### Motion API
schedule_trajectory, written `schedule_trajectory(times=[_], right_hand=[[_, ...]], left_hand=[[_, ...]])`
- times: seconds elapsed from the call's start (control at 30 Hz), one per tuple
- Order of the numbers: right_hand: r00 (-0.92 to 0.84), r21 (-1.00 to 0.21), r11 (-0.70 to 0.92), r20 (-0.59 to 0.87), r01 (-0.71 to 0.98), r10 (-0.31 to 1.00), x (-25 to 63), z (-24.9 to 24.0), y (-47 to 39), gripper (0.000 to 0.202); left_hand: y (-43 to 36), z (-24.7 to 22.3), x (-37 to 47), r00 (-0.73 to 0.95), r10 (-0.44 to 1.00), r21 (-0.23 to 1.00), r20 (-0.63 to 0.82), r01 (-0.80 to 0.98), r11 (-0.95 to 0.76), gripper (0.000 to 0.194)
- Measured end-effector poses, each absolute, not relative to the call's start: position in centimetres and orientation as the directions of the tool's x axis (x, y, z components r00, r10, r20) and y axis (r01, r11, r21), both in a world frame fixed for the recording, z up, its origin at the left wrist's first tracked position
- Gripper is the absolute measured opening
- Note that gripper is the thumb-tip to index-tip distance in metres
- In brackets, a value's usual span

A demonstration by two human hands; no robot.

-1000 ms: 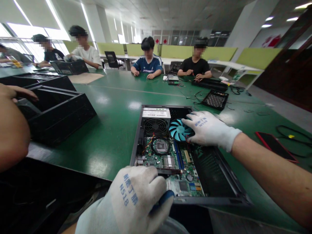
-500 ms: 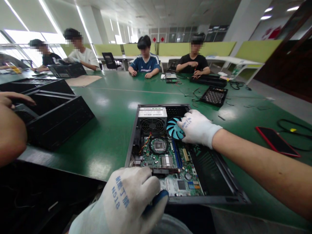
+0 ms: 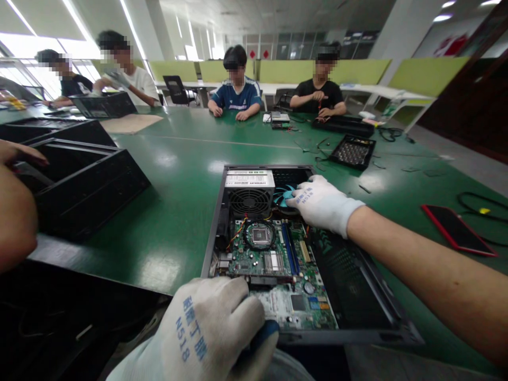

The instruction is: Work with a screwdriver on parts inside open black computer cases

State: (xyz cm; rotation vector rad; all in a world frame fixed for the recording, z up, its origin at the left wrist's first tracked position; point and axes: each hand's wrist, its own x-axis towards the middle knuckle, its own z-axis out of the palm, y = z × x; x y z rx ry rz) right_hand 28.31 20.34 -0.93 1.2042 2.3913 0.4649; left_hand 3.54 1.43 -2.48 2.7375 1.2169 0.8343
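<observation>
Fan (image 3: 282, 196) in computer case (image 3: 357, 337) (motherboard (image 3: 250, 260) too), right hand (image 3: 324, 203) touching fan

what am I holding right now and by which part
Your right hand has the blue fan by its right side; whether your left hand grips anything is hidden.

- A red-edged dark slab (image 3: 458, 229) lies flat on the green table (image 3: 178, 169), a black cable (image 3: 459, 200) near it.
- Open black cases (image 3: 91, 196) stand at the left, a bare arm (image 3: 16, 211) beside them.
- A brown sheet (image 3: 130, 124) lies near another black case (image 3: 105, 105).
- A shallow black tray (image 3: 353, 152) sits towards the far side.
- Across the table sit a person in blue (image 3: 236, 98) and a person in black (image 3: 317, 95).
- A black chair (image 3: 177, 90) stands before yellow-green partitions (image 3: 325, 71).
</observation>
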Motion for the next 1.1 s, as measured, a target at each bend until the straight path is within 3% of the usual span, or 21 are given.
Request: schedule_trajectory(times=[0.23, 0.47, 0.63, 0.83, 0.97, 1.1], right_hand=[[-0.498, 0.471, 0.57, -0.281, 0.673, 0.821, 27.3, -0.1, 19.7, 0.029], [-0.603, 0.406, 0.584, -0.095, 0.703, 0.792, 29.0, -0.3, 18.9, 0.034], [-0.603, 0.275, 0.563, 0.086, 0.779, 0.793, 30.5, -0.5, 17.8, 0.039], [-0.511, 0.021, 0.538, 0.347, 0.842, 0.786, 31.7, -0.9, 16.2, 0.045], [-0.495, -0.073, 0.56, 0.382, 0.825, 0.78, 31.8, -0.7, 15.7, 0.041], [-0.509, -0.081, 0.584, 0.405, 0.808, 0.759, 31.4, -0.5, 16.2, 0.041]], left_hand=[[1.5, -2.0, 3.6, 0.555, 0.679, 0.24, 0.482, 0.661, -0.711, 0.018], [1.2, -1.7, 3.4, 0.59, 0.686, 0.264, 0.425, 0.644, -0.718, 0.016], [1.3, -2.1, 3.4, 0.582, 0.696, 0.268, 0.422, 0.653, -0.709, 0.015], [1.6, -1.6, 3.5, 0.59, 0.714, 0.295, 0.378, 0.654, -0.696, 0.012], [1.6, 0.0, 3.7, 0.618, 0.742, 0.316, 0.26, 0.671, -0.67, 0.007], [3.3, 1.4, 5.0, 0.664, 0.741, 0.239, 0.1, 0.707, -0.666, 0.005]])
